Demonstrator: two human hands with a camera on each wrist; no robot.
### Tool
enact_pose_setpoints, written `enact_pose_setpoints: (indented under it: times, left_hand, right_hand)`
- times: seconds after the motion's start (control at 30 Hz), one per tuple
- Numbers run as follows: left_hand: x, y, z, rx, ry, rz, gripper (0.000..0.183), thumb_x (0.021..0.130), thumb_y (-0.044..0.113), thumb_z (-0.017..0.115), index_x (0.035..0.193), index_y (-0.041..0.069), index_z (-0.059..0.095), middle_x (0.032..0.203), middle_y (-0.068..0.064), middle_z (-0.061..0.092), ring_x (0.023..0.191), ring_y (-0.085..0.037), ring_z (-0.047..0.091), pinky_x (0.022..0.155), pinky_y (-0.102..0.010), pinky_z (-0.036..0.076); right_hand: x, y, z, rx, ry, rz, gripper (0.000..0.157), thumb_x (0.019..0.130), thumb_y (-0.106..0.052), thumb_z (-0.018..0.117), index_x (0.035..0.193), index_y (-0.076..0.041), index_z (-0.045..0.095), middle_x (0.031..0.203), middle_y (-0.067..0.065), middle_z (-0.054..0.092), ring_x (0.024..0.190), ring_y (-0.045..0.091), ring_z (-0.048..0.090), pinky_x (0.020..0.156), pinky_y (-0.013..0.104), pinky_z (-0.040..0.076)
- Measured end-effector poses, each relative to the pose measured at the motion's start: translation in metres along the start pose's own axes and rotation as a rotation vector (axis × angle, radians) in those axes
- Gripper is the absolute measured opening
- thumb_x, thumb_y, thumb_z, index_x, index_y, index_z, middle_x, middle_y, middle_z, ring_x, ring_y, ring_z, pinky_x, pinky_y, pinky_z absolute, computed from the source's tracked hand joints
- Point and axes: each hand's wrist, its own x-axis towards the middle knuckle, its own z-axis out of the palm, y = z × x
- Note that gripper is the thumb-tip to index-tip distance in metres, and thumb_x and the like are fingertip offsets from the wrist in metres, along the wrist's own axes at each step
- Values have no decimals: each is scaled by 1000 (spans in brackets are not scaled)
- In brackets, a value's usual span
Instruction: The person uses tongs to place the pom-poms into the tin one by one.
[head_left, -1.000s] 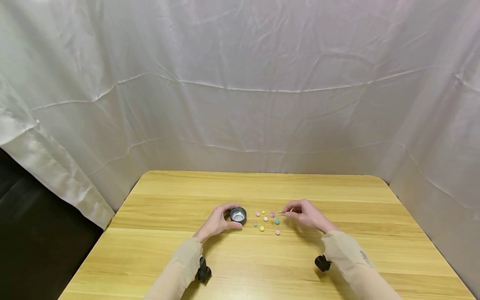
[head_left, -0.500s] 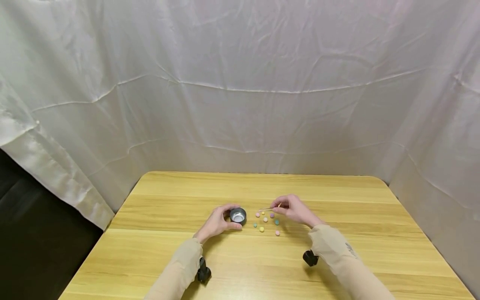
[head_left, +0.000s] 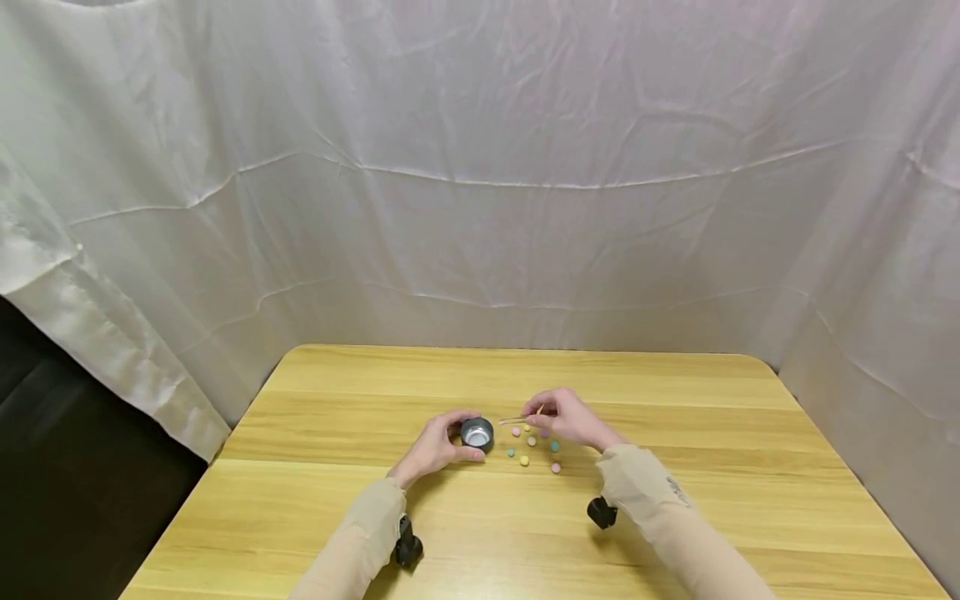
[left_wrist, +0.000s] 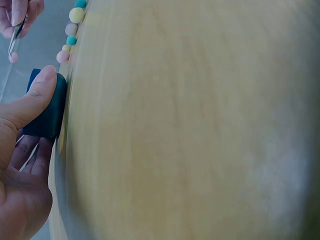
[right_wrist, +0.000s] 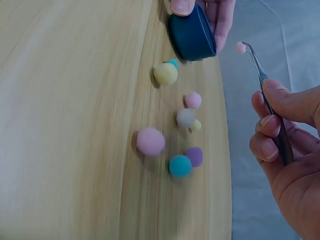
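Observation:
My left hand (head_left: 433,446) grips a small dark round bowl (right_wrist: 192,37) on the table, thumb at its near side and fingers behind. Its silvery inside shows in the head view. To the right of it, my right hand (head_left: 568,418) pinches a pair of bent-tip tweezers (right_wrist: 261,70) above the table. A tiny pink pom-pom (right_wrist: 241,48) sits in the tweezer tips, raised near the bowl's right side. Loose on the wood lie a yellow pom-pom (right_wrist: 166,74), a large pink pom-pom (right_wrist: 150,141), a purple pom-pom (right_wrist: 194,156), a teal pom-pom (right_wrist: 180,166) and several others.
The wooden table (head_left: 315,517) has rounded far corners. A pale curtain (head_left: 480,242) hangs behind it and along both sides. At the far left is a dark surface (head_left: 75,467). Each sleeve carries a black wrist camera (head_left: 407,546).
My right hand has moved left with the tweezers, from the right of the scattered pom-poms to over them, bringing the tips near the bowl. The left hand and bowl have stayed put.

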Motion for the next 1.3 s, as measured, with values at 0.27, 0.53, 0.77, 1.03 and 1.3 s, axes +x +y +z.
enact_pose_setpoints:
  times: [0.27,0.53,0.77,1.03,1.3]
  left_hand:
    - [1,-3,1,2,2,22,62,80,10,85,134,-3,59,129,-23,65,114,-35,66,97,-38,57]
    - [0,-2,0,9,-7,21,64,80,11,85,136,-5,57,131,-24,64,115,-36,66,97,-38,57]
    - [0,0,0,-2,-1,-7,63,80,12,85,136,-2,58,132,-20,65,117,-33,65,99,-41,56]
    - [1,0,0,9,2,-13,64,79,12,86,136,-2,58,132,-21,65,118,-33,65,100,-42,55]
    - [-2,8,-1,-17,-4,13,63,80,5,84,135,-9,56,132,-29,62,116,-41,64,99,-51,54]
  right_hand:
    - [8,-2,6,-30,0,-13,14,96,-7,66,103,2,74,90,20,72,61,5,50,53,16,43]
    - [14,-4,11,-40,-1,-9,12,95,-7,67,101,-1,75,89,15,73,60,3,46,53,16,39]
    - [17,-4,15,-45,-5,-8,14,96,-8,67,103,-1,76,91,11,74,64,5,51,58,17,42]
    - [20,-5,16,-38,-21,-5,14,96,-7,66,104,1,75,91,10,74,69,6,55,61,17,45]
    - [20,-8,16,-24,-27,18,16,96,-7,67,106,3,74,89,11,73,68,7,55,60,17,44]
